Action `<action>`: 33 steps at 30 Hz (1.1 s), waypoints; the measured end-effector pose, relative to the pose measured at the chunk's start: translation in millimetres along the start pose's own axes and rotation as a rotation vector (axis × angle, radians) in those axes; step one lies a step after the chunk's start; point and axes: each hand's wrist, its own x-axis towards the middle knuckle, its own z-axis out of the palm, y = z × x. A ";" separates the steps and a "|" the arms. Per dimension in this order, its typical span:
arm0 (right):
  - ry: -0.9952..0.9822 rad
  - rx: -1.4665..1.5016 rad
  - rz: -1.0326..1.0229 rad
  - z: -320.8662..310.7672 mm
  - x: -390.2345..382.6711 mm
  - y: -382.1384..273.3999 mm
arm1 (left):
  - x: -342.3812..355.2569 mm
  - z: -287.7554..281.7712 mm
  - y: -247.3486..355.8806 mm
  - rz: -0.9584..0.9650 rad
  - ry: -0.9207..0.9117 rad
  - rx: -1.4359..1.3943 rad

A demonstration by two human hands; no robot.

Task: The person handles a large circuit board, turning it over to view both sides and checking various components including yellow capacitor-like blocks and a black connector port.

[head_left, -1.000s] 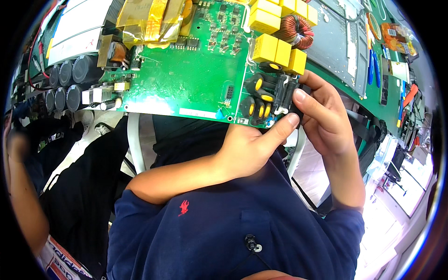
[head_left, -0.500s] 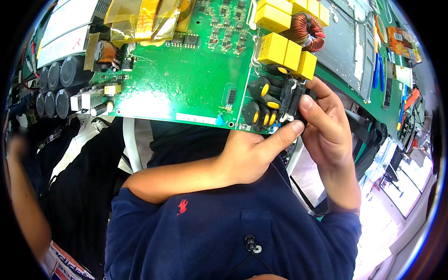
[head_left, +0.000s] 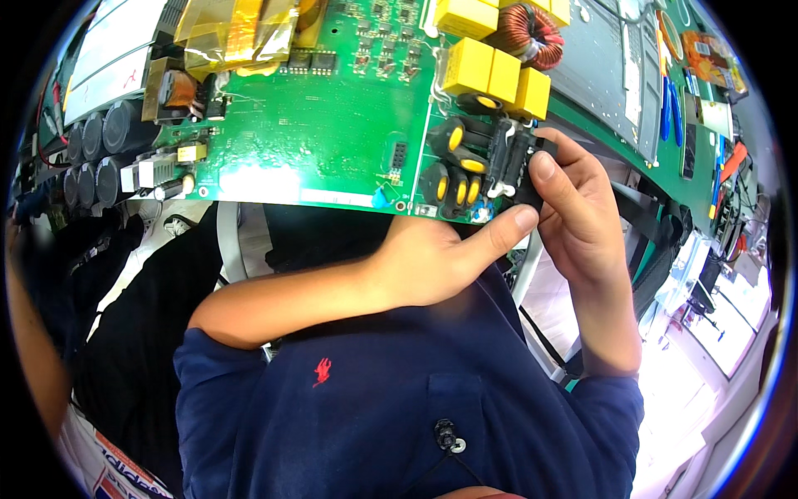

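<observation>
A large green circuit board [head_left: 316, 133] reaches over my lap, its near edge towards me. My left hand [head_left: 424, 262] is under its near right corner; the fingers are hidden below and the thumb lies along the corner. My right hand [head_left: 582, 195] grips a black block-shaped component [head_left: 527, 170] at the right edge between thumb and fingers. Beside that component sit black discs with yellow centres [head_left: 460, 187] and white glue. Yellow box capacitors [head_left: 490, 71] and a copper-wound toroidal coil [head_left: 532, 37] stand farther up the board.
Black cylindrical capacitors [head_left: 125, 125] and a tape-wrapped part [head_left: 233, 37] stand on the board's left. Right of it lie a grey panel [head_left: 598, 75], blue-handled tools [head_left: 667, 116] and an orange packet [head_left: 711, 62] on the green worktop. Another person's arm [head_left: 33, 349] is at far left.
The board has shifted slightly left and up in view, with both hands along. My left thumb now sits a little farther from the black component.
</observation>
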 end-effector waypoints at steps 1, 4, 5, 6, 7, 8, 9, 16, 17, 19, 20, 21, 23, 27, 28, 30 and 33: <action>0.011 -0.003 0.016 -1.0 -1.6 0.0 | -0.7 -2.5 0.0 0.011 -0.020 0.042; -0.068 -0.050 -0.023 -3.3 -6.3 -1.9 | -1.1 -10.5 -0.4 -0.032 -0.107 0.127; -0.084 -0.075 -0.023 -3.6 -7.5 -2.6 | -1.2 -12.3 -0.7 -0.081 -0.134 0.142; -0.101 -0.093 -0.009 -4.5 -6.3 -3.8 | 0.0 -11.3 -2.4 -0.037 -0.112 0.092; -0.108 -0.094 -0.008 -4.3 -6.6 -4.1 | 0.0 -11.8 -2.8 -0.011 -0.094 0.085; -0.104 -0.090 -0.010 -4.1 -6.6 -4.5 | 0.1 -11.3 -3.4 0.011 -0.082 0.086; -0.100 -0.086 -0.012 -3.6 -6.3 -4.5 | -0.2 -11.0 -3.4 0.032 -0.069 0.078; -0.095 -0.084 0.007 -1.2 -6.2 -4.0 | -9.1 -1.3 -1.4 -0.094 0.086 -0.153; -0.083 -0.087 0.005 -1.0 -7.0 -4.0 | -8.8 0.1 -2.9 -0.065 0.095 -0.142; -0.073 -0.108 0.002 -0.7 -7.6 -4.0 | -6.8 2.6 -7.0 -0.017 0.123 -0.124; -0.075 -0.125 0.001 -0.8 -7.9 -4.5 | -6.7 4.2 -8.8 -0.035 0.122 -0.207; -0.073 -0.139 -0.010 -1.0 -7.6 -5.0 | -6.3 6.0 -10.6 -0.008 0.143 -0.215; -0.069 -0.148 0.000 -0.8 -8.3 -6.0 | -6.8 5.7 -12.7 0.011 0.142 -0.191; -0.092 -0.178 0.048 -2.7 -7.6 -10.3 | -6.5 3.9 -14.8 0.047 0.130 -0.132; -0.099 -0.194 0.072 -3.0 -7.4 -10.6 | -6.1 3.8 -15.0 0.035 0.126 -0.145; -0.091 -0.194 0.054 -3.1 -7.6 -10.1 | -5.6 4.4 -15.0 0.015 0.131 -0.147; -0.076 -0.186 0.042 -2.6 -8.3 -7.6 | -6.9 6.9 -13.7 -0.006 0.158 -0.121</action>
